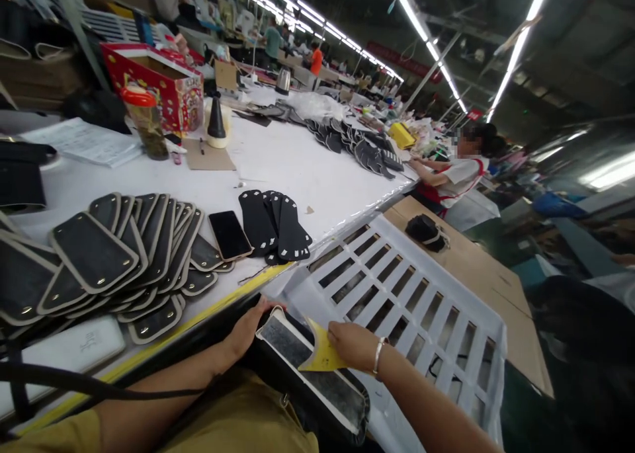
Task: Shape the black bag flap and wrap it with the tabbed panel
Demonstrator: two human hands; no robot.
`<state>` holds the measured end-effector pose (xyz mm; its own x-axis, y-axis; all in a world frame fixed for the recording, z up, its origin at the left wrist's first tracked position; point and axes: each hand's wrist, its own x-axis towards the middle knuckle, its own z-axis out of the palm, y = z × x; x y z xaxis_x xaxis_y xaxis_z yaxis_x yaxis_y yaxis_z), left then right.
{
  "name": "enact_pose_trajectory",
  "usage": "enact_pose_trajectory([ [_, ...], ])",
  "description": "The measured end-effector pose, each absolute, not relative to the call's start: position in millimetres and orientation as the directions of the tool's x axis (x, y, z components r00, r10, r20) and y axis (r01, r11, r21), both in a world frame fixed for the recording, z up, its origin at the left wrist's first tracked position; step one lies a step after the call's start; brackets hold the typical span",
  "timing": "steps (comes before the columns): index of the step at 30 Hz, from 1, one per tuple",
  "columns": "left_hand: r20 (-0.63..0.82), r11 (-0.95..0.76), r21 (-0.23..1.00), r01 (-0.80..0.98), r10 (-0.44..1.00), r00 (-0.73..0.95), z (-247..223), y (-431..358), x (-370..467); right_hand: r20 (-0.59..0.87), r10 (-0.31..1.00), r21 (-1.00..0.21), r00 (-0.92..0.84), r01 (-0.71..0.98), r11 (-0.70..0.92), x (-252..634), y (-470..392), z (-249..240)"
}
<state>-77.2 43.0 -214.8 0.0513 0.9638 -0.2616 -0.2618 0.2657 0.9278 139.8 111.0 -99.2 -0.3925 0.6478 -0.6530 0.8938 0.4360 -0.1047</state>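
Our mustard-yellow shirt (pixel 248 413) lay nearest, just beside the piece in our grip. Strip lights ran above a deep workshop, where a co-worker (pixel 459 175) in a red apron stood beyond us. A broad white counter (pixel 278 159) with yellow edging stretched ahead, and a pale slatted plastic crate (pixel 421 249) sat at its side. Fanned black panels with pale rims (pixel 94 251) overlapped on our left. The long black padded piece with a pale-bordered grey face (pixel 342 397) slanted before us; we judged it light and fairly soft, best taken by its bordered ends. Our left hand (pixel 248 327) curled closed around its upper end. Our right hand (pixel 354 344) pinched a thin yellow curved sheet (pixel 322 355) over that face, probably flexible and easily creased, safest held by its edge.
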Motion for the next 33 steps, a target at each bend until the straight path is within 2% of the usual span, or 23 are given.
enact_pose_trajectory([
  [1,-0.264,0.267,0.929,-0.255,0.963,0.044,-214.7,43.7,-77.3,-0.616,0.678,-0.042,-0.401,0.876,0.481,128.2,115.0,-103.9],
  [4,-0.286,0.286,0.923,-0.256,0.957,0.039,-217.7,45.2,-74.3,-0.504,0.742,0.035,-0.443,0.848,0.529,96.5,122.6,-117.7],
  [7,-0.349,0.344,0.861,-0.374,0.935,0.056,-222.2,46.2,-69.1,-0.447,0.751,0.087,-0.486,0.812,0.577,76.8,131.0,-129.3],
  [9,-0.391,0.380,0.802,-0.462,0.917,0.076,-223.5,47.0,-67.0,-0.464,0.736,0.070,-0.493,0.808,0.585,70.2,137.9,-136.5],
  [12,-0.395,0.404,0.776,-0.485,0.910,0.126,-222.1,48.4,-67.0,-0.478,0.733,0.011,-0.484,0.831,0.557,65.7,145.8,-145.6],
  [15,-0.354,0.396,0.759,-0.517,0.917,0.183,-221.7,48.7,-68.6,-0.390,0.750,0.009,-0.535,0.812,0.584,63.3,147.9,-150.3],
  [21,-0.411,0.386,0.650,-0.654,0.903,0.124,-229.2,47.8,-65.4,-0.295,0.642,-0.007,-0.708,0.674,0.739,54.4,151.0,-151.4],
  [30,-0.575,0.434,0.477,-0.764,0.811,0.102,-221.4,48.6,-61.9,-0.291,0.455,-0.093,-0.841,0.498,0.862,42.3,165.0,-151.9],
  [33,-0.614,0.390,0.508,-0.768,0.789,-0.005,-224.8,45.3,-60.4,-0.275,0.391,-0.112,-0.878,0.433,0.894,41.4,167.6,-151.9],
])
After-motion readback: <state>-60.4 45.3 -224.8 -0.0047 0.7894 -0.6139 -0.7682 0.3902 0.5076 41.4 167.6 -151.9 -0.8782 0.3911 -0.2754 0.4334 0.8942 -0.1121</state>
